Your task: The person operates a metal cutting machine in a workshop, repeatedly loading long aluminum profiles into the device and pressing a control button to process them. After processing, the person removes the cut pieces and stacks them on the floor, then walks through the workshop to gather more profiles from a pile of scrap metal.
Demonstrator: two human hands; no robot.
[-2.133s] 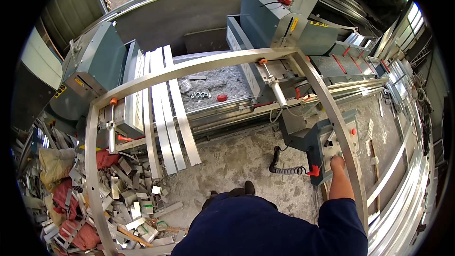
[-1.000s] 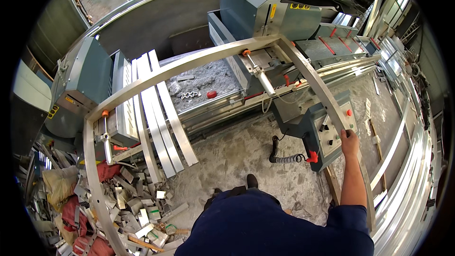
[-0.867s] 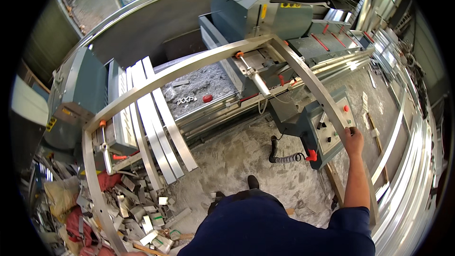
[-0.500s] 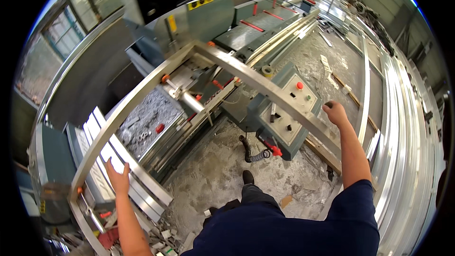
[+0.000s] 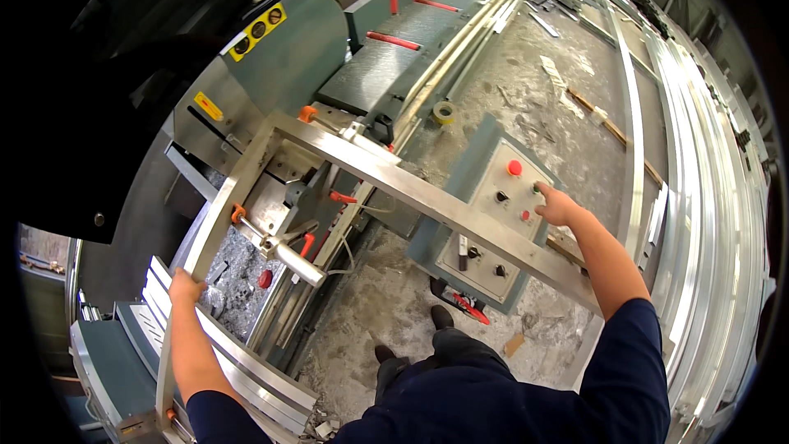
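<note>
My left hand (image 5: 187, 287) is closed round the left bar of a metal frame (image 5: 222, 222) that spans the saw-like machine. My right hand (image 5: 560, 206) is at the control panel (image 5: 485, 234), its index finger stretched onto a green button on the right side. Thumb and index finger are apart, and the hand holds nothing. A red mushroom button (image 5: 514, 167) and several black knobs stand on the same panel. Two clamp cylinders (image 5: 296, 263) with orange knobs hang from the frame, above the machine bed.
Metal shavings (image 5: 238, 275) fill a tray beside the bed. Slatted metal bars (image 5: 246, 362) lie at lower left. Long aluminium profiles (image 5: 686, 197) are stacked on the right. A tape roll (image 5: 444, 112) sits beside the far rail. A red air gun (image 5: 470, 309) hangs below the panel.
My left hand, spread in the air before, has come onto the frame bar. My right hand has moved from beside the panel onto the green button. The view has shifted.
</note>
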